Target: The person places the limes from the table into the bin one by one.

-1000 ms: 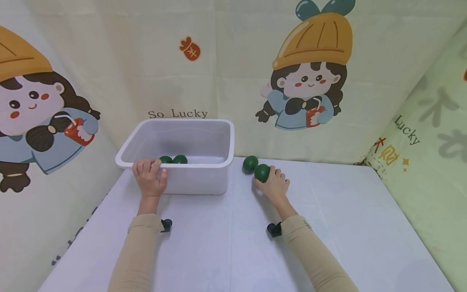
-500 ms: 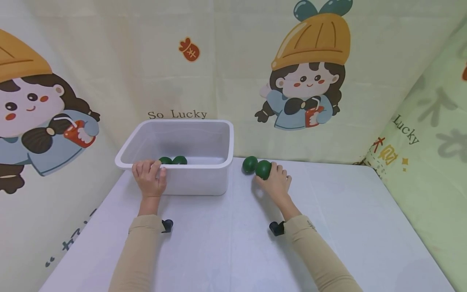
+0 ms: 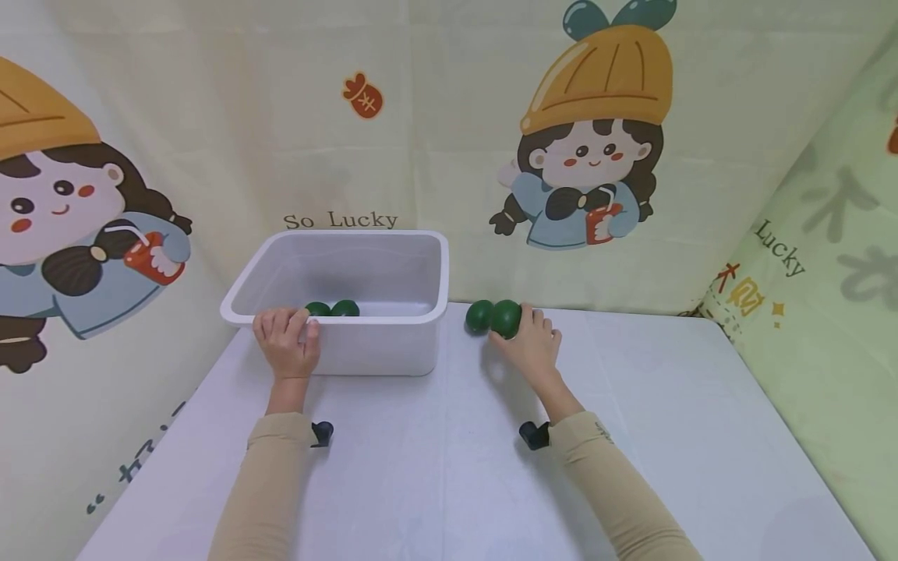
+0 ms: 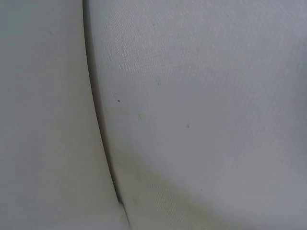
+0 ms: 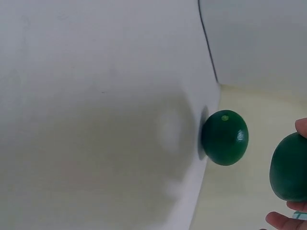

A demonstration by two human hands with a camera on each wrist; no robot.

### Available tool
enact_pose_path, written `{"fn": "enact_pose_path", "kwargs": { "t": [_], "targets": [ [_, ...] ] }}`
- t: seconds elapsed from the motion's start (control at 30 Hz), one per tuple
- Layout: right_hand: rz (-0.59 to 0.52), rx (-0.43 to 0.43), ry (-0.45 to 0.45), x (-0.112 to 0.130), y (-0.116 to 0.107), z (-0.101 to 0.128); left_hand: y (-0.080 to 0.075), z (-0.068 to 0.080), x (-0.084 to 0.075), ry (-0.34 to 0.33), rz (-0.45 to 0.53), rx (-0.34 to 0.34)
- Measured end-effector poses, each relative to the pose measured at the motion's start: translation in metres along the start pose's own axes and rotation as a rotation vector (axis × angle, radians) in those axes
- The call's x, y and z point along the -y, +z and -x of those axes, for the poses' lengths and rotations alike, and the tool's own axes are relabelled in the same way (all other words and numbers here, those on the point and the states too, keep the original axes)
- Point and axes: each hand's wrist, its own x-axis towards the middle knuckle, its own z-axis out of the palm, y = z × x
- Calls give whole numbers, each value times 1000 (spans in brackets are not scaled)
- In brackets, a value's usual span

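My right hand grips a dark green round fruit just above the white table; the right wrist view shows that held fruit at its right edge between fingertips. A second green fruit lies on the table right beside it, also seen as a green fruit on the cloth. My left hand curls over the near rim of a white plastic tub. Two more green fruits lie inside the tub.
Cartoon-printed fabric walls the table at the back and on both sides. The left wrist view shows only white table cloth and the tub's wall. Open table surface spreads in front and to the right.
My right hand has lifted its green fruit slightly and moved it back, so it now sits close beside the other fruit. My left hand stays on the tub's rim.
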Motion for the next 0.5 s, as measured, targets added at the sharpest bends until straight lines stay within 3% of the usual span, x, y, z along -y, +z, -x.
{"fn": "enact_pose_path", "kwargs": {
  "t": [0.5],
  "targets": [
    [-10, -27, -47, 14, -16, 1, -2, -2, -4, 1, 1, 21]
  ]
}}
